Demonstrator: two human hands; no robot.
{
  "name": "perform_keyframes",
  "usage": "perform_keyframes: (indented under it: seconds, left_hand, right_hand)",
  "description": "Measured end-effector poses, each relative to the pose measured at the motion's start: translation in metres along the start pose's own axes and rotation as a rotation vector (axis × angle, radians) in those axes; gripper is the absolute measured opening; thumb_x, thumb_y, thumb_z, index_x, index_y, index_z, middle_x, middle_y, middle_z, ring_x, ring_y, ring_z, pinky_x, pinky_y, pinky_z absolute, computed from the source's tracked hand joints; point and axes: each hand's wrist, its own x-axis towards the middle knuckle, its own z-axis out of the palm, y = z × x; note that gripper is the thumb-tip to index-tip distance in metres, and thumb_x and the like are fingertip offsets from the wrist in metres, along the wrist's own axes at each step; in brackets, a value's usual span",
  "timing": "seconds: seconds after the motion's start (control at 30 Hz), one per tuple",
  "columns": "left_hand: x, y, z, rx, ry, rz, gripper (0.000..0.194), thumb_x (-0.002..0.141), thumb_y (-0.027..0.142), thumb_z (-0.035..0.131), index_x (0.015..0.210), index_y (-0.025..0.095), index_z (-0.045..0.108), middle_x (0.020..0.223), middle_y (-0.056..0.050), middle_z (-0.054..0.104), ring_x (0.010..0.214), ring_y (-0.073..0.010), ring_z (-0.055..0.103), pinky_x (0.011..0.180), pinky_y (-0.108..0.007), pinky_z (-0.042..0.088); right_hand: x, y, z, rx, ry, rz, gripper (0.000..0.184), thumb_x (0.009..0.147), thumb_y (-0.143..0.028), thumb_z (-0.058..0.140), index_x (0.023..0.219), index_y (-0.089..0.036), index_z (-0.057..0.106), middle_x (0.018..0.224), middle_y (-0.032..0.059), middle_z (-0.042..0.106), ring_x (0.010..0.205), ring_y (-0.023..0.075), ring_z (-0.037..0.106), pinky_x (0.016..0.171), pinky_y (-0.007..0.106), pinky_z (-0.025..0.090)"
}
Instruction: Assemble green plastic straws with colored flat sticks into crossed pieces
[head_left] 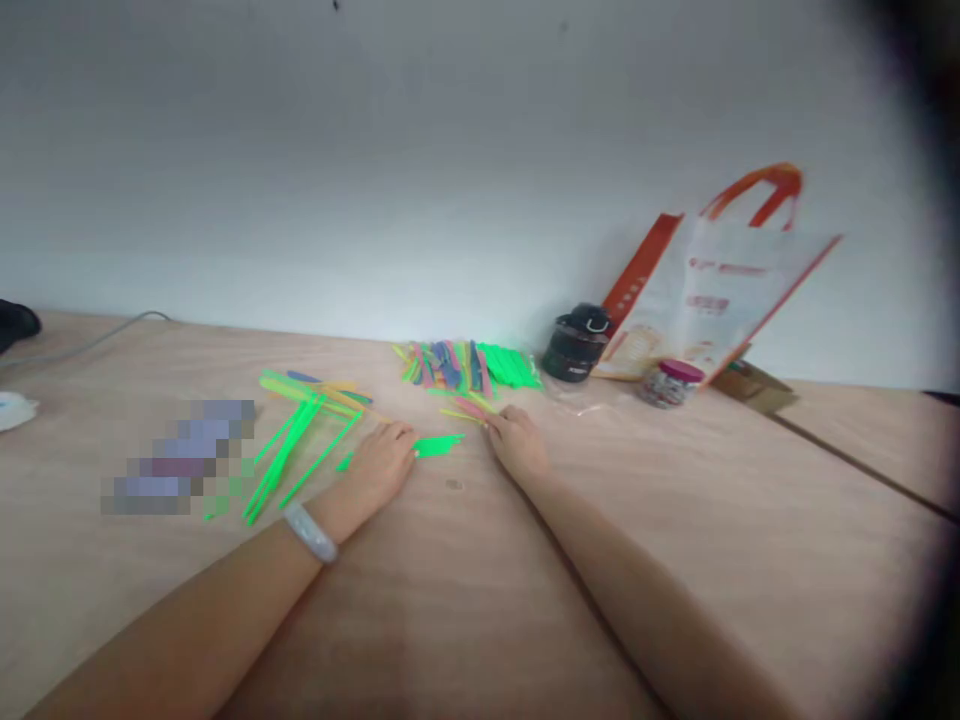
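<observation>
Left hand (381,468): fingers lying open, empty, just beside a green strip (437,446)
Right hand (516,443): fingers touching pink strips (469,407), grip unclear
Left: colored strip heap (465,368) lying gathered

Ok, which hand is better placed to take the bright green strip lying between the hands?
The left hand looks better placed: its fingertips sit right at the end of the bright green strip. The right hand is a little farther off, with its fingers by the pink and yellow sticks.

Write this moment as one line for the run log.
left hand: beside green strip | right hand: at pink sticks | nearby: stick pile, black bottle
</observation>
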Motion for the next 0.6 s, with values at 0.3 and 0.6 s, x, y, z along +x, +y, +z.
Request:
perform_keyframes:
  seconds: [0.3,0.6]
  left_hand:
    - [-0.005,-0.042,-0.027,0.400,0.003,-0.390,0.025,0.088,0.017,0.038,0.103,0.010,0.056,0.097,-0.014,0.060,0.091,-0.0253,0.058,0.076,-0.034,0.045]
    - [-0.005,-0.009,-0.026,0.067,0.202,-0.097,0.026,0.091,0.020,0.037,0.110,0.017,0.055,0.100,-0.008,0.057,0.090,-0.0180,0.056,0.079,-0.030,0.046]
  right_hand:
    - [-0.008,-0.014,-0.005,0.118,0.067,-0.074,0.028,0.088,-0.025,0.042,0.102,-0.019,0.065,0.092,0.0088,0.059,0.088,0.0189,0.051,0.079,0.029,0.040]
    - [-0.016,-0.044,-0.019,0.738,0.092,0.025,0.036,0.087,-0.040,0.039,0.076,-0.016,0.064,0.072,0.0040,0.059,0.071,0.0167,0.054,0.065,0.027,0.041]
